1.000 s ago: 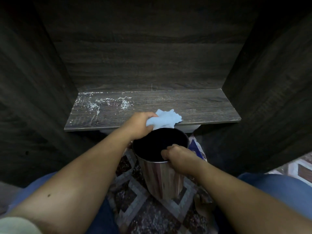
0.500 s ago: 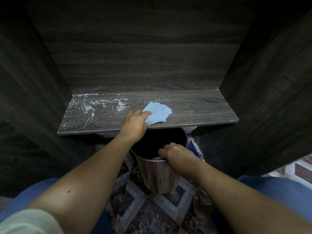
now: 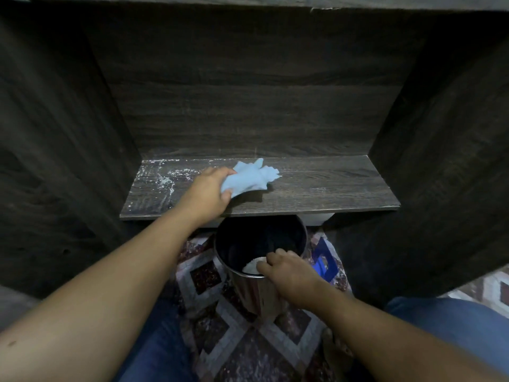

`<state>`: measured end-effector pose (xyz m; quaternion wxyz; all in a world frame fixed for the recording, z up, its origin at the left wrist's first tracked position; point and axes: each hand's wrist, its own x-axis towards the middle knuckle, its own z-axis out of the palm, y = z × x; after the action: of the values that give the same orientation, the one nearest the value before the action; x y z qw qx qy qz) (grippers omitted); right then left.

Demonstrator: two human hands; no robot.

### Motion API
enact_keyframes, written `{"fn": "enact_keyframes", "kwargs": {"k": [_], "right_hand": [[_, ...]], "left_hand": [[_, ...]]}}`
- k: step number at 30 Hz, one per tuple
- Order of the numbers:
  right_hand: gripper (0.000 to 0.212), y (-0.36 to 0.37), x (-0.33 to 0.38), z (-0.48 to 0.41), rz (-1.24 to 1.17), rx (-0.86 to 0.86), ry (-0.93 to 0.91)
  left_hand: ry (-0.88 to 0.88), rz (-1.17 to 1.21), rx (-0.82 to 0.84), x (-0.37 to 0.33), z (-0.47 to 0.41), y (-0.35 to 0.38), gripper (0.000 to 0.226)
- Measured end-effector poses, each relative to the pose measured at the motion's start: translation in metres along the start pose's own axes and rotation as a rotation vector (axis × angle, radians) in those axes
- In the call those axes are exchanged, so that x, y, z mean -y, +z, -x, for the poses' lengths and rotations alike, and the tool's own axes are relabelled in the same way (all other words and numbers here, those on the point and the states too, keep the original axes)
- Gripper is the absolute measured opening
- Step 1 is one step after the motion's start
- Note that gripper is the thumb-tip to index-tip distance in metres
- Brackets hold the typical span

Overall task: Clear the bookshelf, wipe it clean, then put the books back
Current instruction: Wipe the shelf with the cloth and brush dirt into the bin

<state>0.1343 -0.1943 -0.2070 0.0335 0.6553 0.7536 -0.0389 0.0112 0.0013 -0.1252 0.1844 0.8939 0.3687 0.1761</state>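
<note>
Blue cloth (image 3: pixel 249 177) sits bunched in the left hand (image 3: pixel 206 193), whose fingers curl round it and press it onto the dark wooden shelf (image 3: pixel 316 188), a little left of the board's middle.

In the head view, white dust (image 3: pixel 162 180) lies at about nine to ten o'clock from the cloth, toward the shelf's back-left corner. At six o'clock from the cloth, under the front edge, a metal bin (image 3: pixel 256 293) stands on a patterned rug (image 3: pixel 220 326). The right hand (image 3: pixel 289 271) grips the bin's near rim, fingers hooked over it. No books are in view.

The step appears to be wiping. Done well, the cloth would reach the ten o'clock corner, stay pressed flat, and draw the dust toward the front lip. The bin's mouth probably needs shifting toward nine o'clock, or the dust falls on the rug.
</note>
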Motion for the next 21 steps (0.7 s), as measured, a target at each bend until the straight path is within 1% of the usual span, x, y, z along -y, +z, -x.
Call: {"fn": "enact_keyframes", "kwargs": {"k": [3, 6, 7, 10, 12, 14, 16, 17, 21], "right_hand": [[0.050, 0.019, 0.002, -0.004, 0.035, 0.040, -0.012], [0.052, 0.027, 0.003, -0.009, 0.057, 0.069, -0.023], [0.055, 0.028, 0.003, -0.012, 0.053, 0.056, -0.022], [0.070, 0.025, 0.003, -0.021, 0.023, 0.011, -0.021], [0.075, 0.026, 0.000, -0.027, -0.006, -0.018, 0.003], [0.070, 0.022, -0.001, -0.030, -0.009, -0.009, 0.029], [0.052, 0.018, 0.000, -0.031, -0.035, 0.028, 0.033], [0.049, 0.018, -0.001, -0.030, -0.034, 0.049, 0.026], [0.050, 0.020, -0.002, -0.028, -0.050, 0.070, 0.071]], "left_hand": [[-0.050, -0.022, -0.047, 0.017, 0.003, -0.011, 0.041], [-0.121, -0.042, -0.058, 0.034, 0.001, -0.010, 0.040], [-0.137, -0.055, -0.048, 0.039, -0.001, -0.008, 0.039], [-0.160, -0.084, -0.030, 0.050, -0.007, -0.002, 0.037], [-0.160, -0.076, -0.019, 0.057, -0.008, 0.005, 0.036], [-0.127, -0.093, 0.011, 0.064, -0.004, 0.014, 0.034], [-0.107, -0.104, 0.036, 0.068, -0.002, 0.023, 0.033], [-0.106, -0.102, 0.046, 0.069, -0.002, 0.026, 0.033], [-0.092, -0.108, 0.109, 0.063, -0.008, 0.037, 0.044]]}}
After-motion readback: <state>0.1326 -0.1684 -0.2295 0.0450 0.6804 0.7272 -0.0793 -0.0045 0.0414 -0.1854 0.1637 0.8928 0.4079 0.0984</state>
